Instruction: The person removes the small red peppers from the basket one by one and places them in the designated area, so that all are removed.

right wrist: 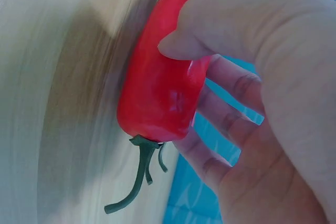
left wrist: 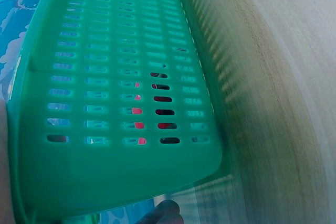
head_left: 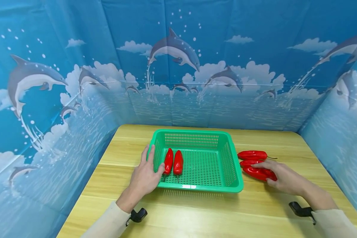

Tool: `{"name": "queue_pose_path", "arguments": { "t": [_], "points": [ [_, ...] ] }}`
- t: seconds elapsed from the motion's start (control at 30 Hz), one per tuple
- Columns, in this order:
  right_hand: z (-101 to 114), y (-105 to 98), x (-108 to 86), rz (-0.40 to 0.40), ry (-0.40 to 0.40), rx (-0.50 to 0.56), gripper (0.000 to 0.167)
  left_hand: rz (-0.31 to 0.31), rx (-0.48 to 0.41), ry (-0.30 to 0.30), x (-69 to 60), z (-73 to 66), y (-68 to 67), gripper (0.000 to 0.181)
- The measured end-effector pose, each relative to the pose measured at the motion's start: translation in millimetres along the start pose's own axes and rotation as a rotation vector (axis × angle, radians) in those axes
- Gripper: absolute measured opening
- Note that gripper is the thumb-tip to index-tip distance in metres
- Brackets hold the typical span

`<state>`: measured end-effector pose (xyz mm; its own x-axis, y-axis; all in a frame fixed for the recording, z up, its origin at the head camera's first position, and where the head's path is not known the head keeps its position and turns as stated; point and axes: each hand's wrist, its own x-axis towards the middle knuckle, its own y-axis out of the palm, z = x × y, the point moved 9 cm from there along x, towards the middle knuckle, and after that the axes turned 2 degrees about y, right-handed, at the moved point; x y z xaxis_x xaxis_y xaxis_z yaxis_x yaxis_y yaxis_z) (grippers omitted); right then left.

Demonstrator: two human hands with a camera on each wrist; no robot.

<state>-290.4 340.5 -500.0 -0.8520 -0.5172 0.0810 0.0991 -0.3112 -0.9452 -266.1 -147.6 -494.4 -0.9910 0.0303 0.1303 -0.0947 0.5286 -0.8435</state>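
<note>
Right hand (head_left: 284, 178) pinches a red pepper (right wrist: 155, 90); left hand (head_left: 145, 176), fingers spread, touches the green basket (head_left: 220, 189).

The right hand (head_left: 285, 178) partly hid the middle right pepper (head_left: 246, 163); the head view cut off the counter (head_left: 178, 215) at its near side and both sleeves (head_left: 108, 221).

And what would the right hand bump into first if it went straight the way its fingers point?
Probably the middle red pepper, right beside the front pepper that the right hand grips; after that, the right side of the green basket. Heights are hard to judge, though.
</note>
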Motion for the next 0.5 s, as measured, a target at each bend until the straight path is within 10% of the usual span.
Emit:
{"name": "queue_pose_path", "arguments": {
  "t": [0.5],
  "points": [
    [-8.6,5.7,0.8,-0.019,0.01,-0.034,0.065,-0.014,-0.003,0.005,-0.8,-0.1,0.0,0.094]
  ]
}}
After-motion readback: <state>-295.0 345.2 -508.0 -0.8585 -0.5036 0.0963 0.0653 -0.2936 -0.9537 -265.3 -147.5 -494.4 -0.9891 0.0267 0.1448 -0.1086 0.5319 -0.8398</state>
